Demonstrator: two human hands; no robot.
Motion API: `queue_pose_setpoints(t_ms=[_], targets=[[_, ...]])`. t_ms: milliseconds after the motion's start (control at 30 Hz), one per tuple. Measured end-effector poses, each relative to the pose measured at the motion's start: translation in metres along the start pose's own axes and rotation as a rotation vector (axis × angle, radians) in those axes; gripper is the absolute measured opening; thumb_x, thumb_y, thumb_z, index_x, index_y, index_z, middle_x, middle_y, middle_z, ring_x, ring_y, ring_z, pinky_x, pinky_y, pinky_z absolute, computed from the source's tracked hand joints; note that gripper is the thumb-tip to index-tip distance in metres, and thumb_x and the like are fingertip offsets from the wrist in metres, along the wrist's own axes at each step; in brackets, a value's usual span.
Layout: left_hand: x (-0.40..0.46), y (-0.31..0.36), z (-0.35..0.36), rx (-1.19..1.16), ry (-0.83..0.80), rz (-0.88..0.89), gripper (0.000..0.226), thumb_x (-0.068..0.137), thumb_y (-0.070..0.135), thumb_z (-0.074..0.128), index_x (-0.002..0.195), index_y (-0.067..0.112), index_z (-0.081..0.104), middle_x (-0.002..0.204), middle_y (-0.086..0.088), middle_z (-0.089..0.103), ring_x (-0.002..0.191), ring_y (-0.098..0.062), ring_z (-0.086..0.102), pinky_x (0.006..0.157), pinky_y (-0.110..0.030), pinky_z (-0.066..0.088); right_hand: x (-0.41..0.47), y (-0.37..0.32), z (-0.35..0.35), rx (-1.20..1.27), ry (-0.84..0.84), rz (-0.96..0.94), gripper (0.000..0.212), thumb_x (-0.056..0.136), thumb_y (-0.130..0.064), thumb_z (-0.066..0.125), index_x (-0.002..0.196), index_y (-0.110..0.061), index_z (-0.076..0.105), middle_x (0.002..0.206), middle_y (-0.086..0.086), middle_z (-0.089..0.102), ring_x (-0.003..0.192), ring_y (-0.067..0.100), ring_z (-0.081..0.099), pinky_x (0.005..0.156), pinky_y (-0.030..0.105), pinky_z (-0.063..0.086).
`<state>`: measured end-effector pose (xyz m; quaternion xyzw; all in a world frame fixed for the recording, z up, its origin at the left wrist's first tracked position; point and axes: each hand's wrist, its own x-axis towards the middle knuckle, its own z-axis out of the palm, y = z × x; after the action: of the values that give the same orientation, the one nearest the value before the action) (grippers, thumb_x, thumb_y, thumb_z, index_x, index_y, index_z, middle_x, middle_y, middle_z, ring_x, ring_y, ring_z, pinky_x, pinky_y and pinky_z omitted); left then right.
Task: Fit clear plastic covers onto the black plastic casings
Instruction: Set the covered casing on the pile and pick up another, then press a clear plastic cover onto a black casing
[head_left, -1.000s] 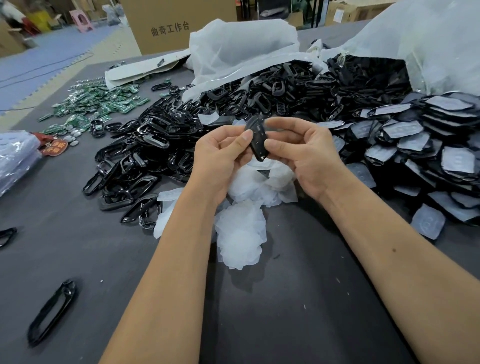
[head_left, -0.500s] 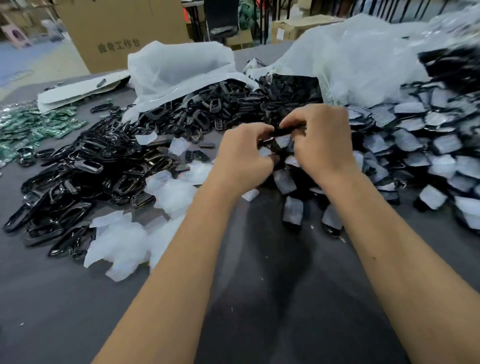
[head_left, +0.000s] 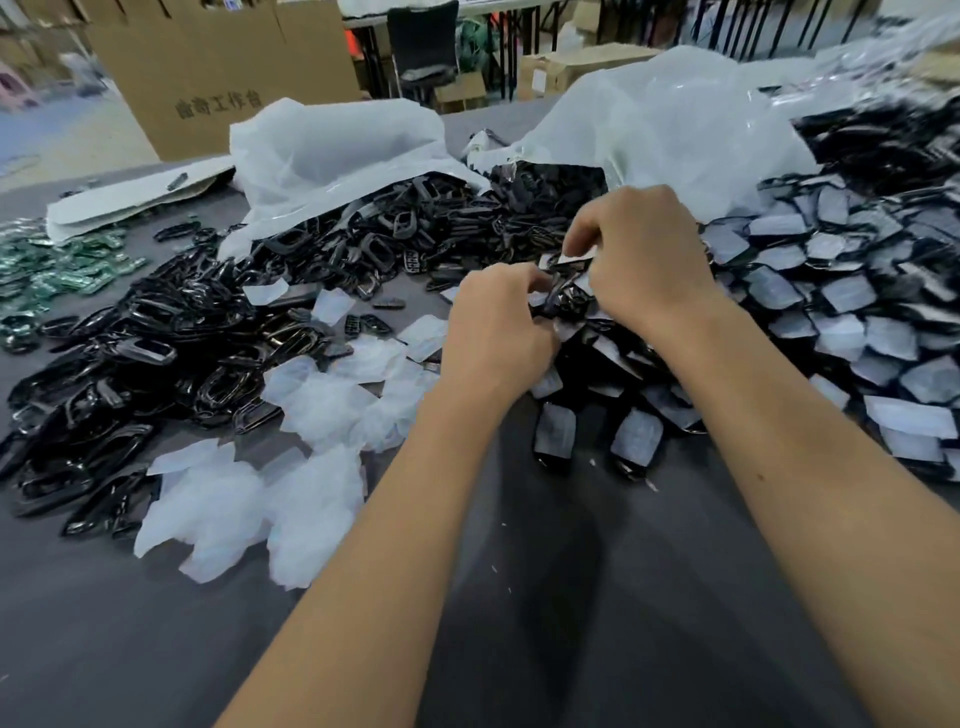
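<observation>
Comparing with half a second back: both hands sit slightly farther up and right over the film-covered pile, same pinching posture. Left hand has fingers curled, pinching a glossy black casing at the near edge of that pile; right hand curls over it from above, fingertips pinching a pale film-like piece on top, motion blur hides whether that is the clear cover. Two hands, one held casing. Left pile: shiny black oval ring frames, too many to count. Right pile: flat black casings faced with matte whitish film, also uncountable. Crumpled translucent film scraps lie on the dark grey matte counter. Two white plastic bags behind, green circuit boards far left, one brown cardboard box.
</observation>
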<state>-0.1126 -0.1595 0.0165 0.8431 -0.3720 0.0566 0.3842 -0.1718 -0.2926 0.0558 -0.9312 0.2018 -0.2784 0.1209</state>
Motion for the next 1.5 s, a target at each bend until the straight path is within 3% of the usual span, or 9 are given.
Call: queue_pose_setpoints(t_ms=[333,500,667,867,1000,1133,1233,1367,1500], targets=[[-0.005,-0.091,-0.063,0.363,0.066,-0.296,0.033,0.081,0.004,0.061,0.108,0.014,0.077,0.116,-0.009,0.071,0.113,-0.031,0.06,0.098,-0.038,0.046,0.011,-0.093,0.085,0.145,-0.279,-0.188,0.034,0.083,0.004,0.057,0.101,-0.015,0.08,0.105,0.01,0.076,0.1,0.029,0.069,0.086,0.039,0.058],[-0.016,-0.136,-0.089,0.45,0.11,-0.419,0.041,0.091,0.005,0.054,0.121,0.025,0.074,0.126,-0.01,0.068,0.123,-0.036,0.053,0.102,-0.045,0.045,0.014,-0.121,0.132,0.01,-0.343,-0.291,0.033,0.091,-0.001,0.054,0.12,-0.011,0.067,0.119,0.013,0.063,0.117,0.032,0.05,0.098,0.044,0.049],[-0.023,-0.152,-0.102,0.295,0.14,-0.452,0.026,0.091,0.008,0.07,0.11,0.024,0.078,0.117,-0.002,0.072,0.113,-0.026,0.062,0.097,-0.04,0.052,0.017,-0.133,0.156,-0.062,-0.491,-0.277,0.048,0.098,-0.008,0.05,0.142,-0.026,0.055,0.137,0.011,0.05,0.132,0.035,0.041,0.105,0.052,0.043],[-0.032,-0.153,-0.113,0.105,0.359,-0.483,0.018,0.081,0.009,0.08,0.089,0.024,0.075,0.079,0.01,0.068,0.076,-0.013,0.065,0.075,-0.026,0.052,0.026,-0.132,0.149,0.018,-0.44,-0.215,0.027,0.097,-0.013,0.063,0.124,-0.014,0.065,0.128,0.012,0.063,0.123,0.031,0.055,0.103,0.038,0.045],[-0.035,-0.153,-0.115,-0.006,0.426,-0.508,0.03,0.088,0.01,0.073,0.113,0.026,0.072,0.083,0.007,0.068,0.076,-0.008,0.064,0.071,-0.023,0.046,0.027,-0.134,0.142,-0.055,-0.467,-0.201,0.02,0.097,-0.013,0.06,0.116,-0.007,0.064,0.12,0.016,0.064,0.114,0.033,0.057,0.093,0.039,0.048],[-0.04,-0.154,-0.112,-0.141,0.513,-0.517,0.018,0.086,0.011,0.071,0.089,0.027,0.079,0.069,0.011,0.065,0.057,0.001,0.053,0.062,-0.018,0.043,0.025,-0.13,0.14,-0.16,-0.418,-0.23,0.02,0.099,-0.01,0.058,0.118,-0.011,0.064,0.125,0.017,0.057,0.117,0.032,0.051,0.098,0.037,0.041],[-0.043,-0.154,-0.112,-0.139,0.613,-0.43,0.016,0.087,0.012,0.072,0.09,0.025,0.08,0.077,0.01,0.071,0.07,-0.004,0.063,0.075,-0.028,0.055,0.021,-0.127,0.142,-0.218,-0.325,-0.25,0.014,0.1,-0.018,0.061,0.113,-0.015,0.067,0.121,0.012,0.057,0.119,0.031,0.047,0.094,0.036,0.04],[-0.036,-0.154,-0.115,-0.196,0.723,-0.371,0.015,0.086,0.017,0.076,0.095,0.027,0.081,0.094,0.007,0.075,0.09,-0.01,0.068,0.088,-0.033,0.056,0.004,-0.124,0.135,0.438,-0.138,-0.055,0.003,0.098,-0.017,0.066,0.099,-0.014,0.067,0.094,0.002,0.069,0.092,0.021,0.062,0.081,0.033,0.051],[-0.032,-0.151,-0.113,-0.389,0.769,-0.278,0.011,0.089,0.011,0.075,0.096,0.017,0.08,0.089,-0.002,0.076,0.08,-0.019,0.071,0.078,-0.036,0.059,-0.021,-0.121,0.127,1.193,-0.32,0.181,0.004,0.097,-0.006,0.069,0.1,-0.006,0.065,0.074,0.008,0.071,0.058,0.016,0.054,0.048,0.023,0.041]])
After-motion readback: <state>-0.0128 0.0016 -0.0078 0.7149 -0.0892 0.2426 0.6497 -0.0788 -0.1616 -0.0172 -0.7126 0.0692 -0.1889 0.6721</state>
